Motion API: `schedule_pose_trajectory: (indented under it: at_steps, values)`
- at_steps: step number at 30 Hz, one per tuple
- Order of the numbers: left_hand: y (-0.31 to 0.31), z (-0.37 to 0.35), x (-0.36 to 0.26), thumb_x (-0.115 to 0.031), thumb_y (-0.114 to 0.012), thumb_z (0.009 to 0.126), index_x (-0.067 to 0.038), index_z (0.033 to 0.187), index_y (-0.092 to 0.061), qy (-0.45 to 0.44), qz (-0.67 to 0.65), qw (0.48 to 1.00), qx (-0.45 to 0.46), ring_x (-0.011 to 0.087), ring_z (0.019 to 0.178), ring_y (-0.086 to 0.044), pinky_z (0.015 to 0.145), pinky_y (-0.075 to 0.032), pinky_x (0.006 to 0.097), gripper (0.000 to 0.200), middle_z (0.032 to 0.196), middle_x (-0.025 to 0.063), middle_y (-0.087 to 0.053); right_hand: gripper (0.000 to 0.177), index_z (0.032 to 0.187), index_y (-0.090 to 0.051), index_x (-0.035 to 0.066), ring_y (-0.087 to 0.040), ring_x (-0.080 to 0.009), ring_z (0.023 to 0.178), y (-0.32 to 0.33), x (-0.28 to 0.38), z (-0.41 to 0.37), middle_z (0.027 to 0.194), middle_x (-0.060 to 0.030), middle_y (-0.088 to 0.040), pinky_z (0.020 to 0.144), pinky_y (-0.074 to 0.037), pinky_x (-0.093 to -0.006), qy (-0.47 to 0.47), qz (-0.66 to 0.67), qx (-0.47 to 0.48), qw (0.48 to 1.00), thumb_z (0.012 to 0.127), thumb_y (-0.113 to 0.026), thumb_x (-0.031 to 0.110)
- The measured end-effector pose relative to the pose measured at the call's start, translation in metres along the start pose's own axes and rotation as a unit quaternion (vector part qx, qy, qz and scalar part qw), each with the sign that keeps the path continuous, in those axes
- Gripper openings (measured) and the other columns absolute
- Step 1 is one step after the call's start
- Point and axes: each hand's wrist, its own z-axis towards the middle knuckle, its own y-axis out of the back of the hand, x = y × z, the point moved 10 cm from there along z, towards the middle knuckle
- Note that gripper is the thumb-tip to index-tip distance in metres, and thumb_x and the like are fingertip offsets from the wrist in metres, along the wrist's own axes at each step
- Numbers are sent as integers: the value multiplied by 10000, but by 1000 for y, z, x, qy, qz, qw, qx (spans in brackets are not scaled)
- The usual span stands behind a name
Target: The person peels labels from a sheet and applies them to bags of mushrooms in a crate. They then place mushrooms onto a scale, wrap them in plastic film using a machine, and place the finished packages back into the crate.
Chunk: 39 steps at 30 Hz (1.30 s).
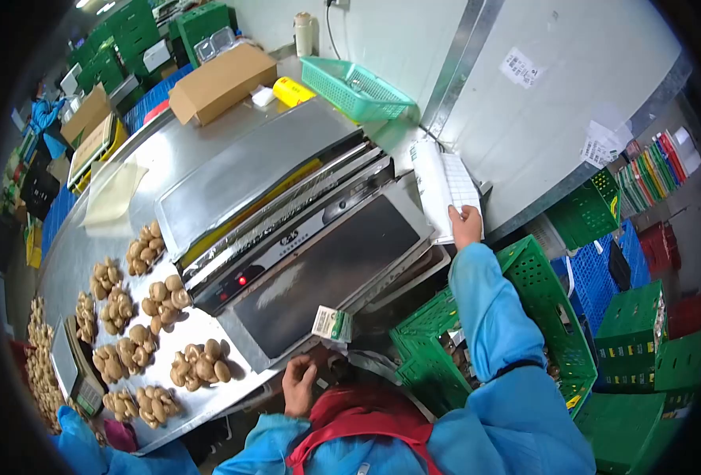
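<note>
My right hand (465, 225) reaches out to the right, its fingers pinched on the lower edge of a white stack of label sheets (437, 184) beside the wrapping machine (327, 269). My left hand (299, 385) is near my body at the machine's front edge, fingers curled; whether it holds anything is too small to tell. A small roll of printed labels (332, 324) sits at the machine's front edge, just above my left hand. Several clusters of brown mushrooms (200, 365) lie on the metal table (228, 396) to the left.
Green crates (540, 301) stand at the right below my arm. A cardboard box (222, 82), yellow roll (293, 92) and turquoise basket (357, 89) are behind the machine. A co-worker's blue sleeve (77, 443) and a scale (73, 360) are at the lower left.
</note>
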Motion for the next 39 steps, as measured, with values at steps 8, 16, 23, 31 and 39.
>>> schedule_pose_trajectory:
  at_steps: [8, 16, 23, 31, 39]
  values:
    - [-46, -15, -45, -79, -597, 845, 23, 949, -576, 56, 48, 992, 102, 128, 781, -580, 743, -453, 254, 147, 843, 74, -638, 605, 1073, -579, -47, -569, -355, 1010, -51, 18, 53, 1070, -241, -590, 847, -449, -391, -82, -137, 123, 980, 685, -723, 394]
    - [-131, 3, -87, -100, -568, 882, 11, 1039, -548, 35, -9, 967, 252, 111, 897, -542, 834, -427, 264, 193, 982, 53, -602, 335, 1122, -545, -48, -628, -267, 884, 34, 74, 22, 1017, -135, -629, 834, -482, -377, -92, 404, 211, 886, 818, -583, 87]
    - [-262, 35, -223, -207, -585, 860, 19, 1264, -425, -222, 37, 919, 323, 204, 1166, -459, 990, -342, 336, 489, 1243, 131, -496, 482, 1279, -424, 10, -475, -274, 1165, 52, 104, -135, 1250, -130, -500, 1041, -326, -452, -117, 640, 255, 715, 809, -529, 28]
    - [-306, 44, -212, -81, -644, 809, 30, 1068, -567, -214, 134, 906, 340, 113, 848, -569, 764, -458, 253, 291, 926, 75, -624, 457, 1231, -481, 30, -470, -177, 1148, 43, 118, -207, 1189, -58, -539, 969, -364, -348, -121, 609, 252, 742, 795, -615, 54]
    - [-280, 31, -214, -36, -637, 813, 14, 955, -600, -203, 169, 892, 368, 59, 726, -525, 664, -441, 224, 155, 802, 16, -621, 522, 1205, -465, -18, -508, -215, 1086, 215, 176, -136, 1150, -123, -557, 898, -382, -334, 188, 87, 119, 971, 752, -661, 155]
